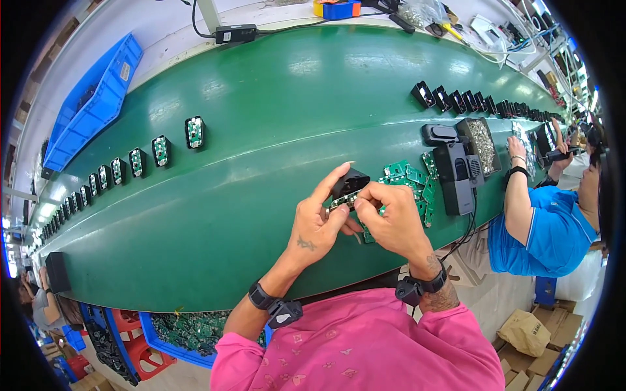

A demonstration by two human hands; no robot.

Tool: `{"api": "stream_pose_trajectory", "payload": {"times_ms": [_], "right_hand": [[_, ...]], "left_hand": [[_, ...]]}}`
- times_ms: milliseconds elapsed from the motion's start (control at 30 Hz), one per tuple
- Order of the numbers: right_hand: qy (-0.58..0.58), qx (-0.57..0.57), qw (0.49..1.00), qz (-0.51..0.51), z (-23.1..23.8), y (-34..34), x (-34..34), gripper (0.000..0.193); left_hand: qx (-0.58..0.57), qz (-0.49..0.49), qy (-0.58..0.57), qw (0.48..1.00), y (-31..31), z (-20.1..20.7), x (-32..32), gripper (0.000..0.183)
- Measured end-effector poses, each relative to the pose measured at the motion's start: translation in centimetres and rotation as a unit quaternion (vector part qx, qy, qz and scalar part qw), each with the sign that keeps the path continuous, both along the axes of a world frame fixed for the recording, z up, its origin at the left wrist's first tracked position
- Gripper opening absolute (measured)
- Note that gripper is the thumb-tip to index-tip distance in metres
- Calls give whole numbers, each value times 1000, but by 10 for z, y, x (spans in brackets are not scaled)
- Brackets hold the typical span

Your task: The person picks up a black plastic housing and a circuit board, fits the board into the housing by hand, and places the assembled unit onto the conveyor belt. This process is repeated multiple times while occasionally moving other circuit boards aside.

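A black plastic housing [351, 181] is tilted up in front of me, its open side facing the boards it meets. My left hand [313, 228] is closed around it, thumb and fingers on either side. A small green circuit board [342, 202] lies at the housing's lower edge; whether it sits inside cannot be made out. My right hand [396, 218] pinches the board's right end between thumb and fingertips. Just beyond my right hand is a loose pile of green circuit boards [415, 174], partly covered by that hand.
Black housings with boards inside [161, 150] line the green belt [248, 176] on the left. More black housings [441, 98] stand far right. A dark grey device [453, 176] and a tray of small metal parts [482, 140] flank the pile. A person in blue [544, 225] works at right.
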State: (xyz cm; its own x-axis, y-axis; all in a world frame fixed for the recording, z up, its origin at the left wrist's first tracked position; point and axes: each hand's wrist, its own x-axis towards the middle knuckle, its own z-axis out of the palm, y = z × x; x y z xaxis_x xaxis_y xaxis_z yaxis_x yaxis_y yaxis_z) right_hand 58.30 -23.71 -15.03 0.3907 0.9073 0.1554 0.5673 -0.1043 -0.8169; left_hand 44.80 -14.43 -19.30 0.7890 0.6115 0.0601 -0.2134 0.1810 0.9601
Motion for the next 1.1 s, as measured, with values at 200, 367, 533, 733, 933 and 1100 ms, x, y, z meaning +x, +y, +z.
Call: {"api": "stream_pose_trajectory", "payload": {"times_ms": [200, 367, 533, 733, 933, 1100], "right_hand": [[-22, -3, 1000, 21, -1, -5, 7, 10], [-52, -14, 998, 44, -1, -6, 10, 10], [-37, -33, 998, 40, 2, -6, 10, 13], [-31, -22, 999, 35, -2, -6, 9, 13], [-94, 8, 995, 35, -9, -8, 9, 10], [-148, 14, 988, 35, -25, 3, 8, 12]], "left_hand": [[-26, 2, 26, 999, -4, 3, 3, 61], [38, -9, 52, 998, -4, 3, 3, 61], [95, 9, 51, 994, -6, 2, 4, 63], [158, 56, 68, 984, -10, 1, 5, 59], [163, 63, 89, 981, -17, -4, 12, 58], [261, 124, 89, 953, -11, -20, 17, 55]]}}
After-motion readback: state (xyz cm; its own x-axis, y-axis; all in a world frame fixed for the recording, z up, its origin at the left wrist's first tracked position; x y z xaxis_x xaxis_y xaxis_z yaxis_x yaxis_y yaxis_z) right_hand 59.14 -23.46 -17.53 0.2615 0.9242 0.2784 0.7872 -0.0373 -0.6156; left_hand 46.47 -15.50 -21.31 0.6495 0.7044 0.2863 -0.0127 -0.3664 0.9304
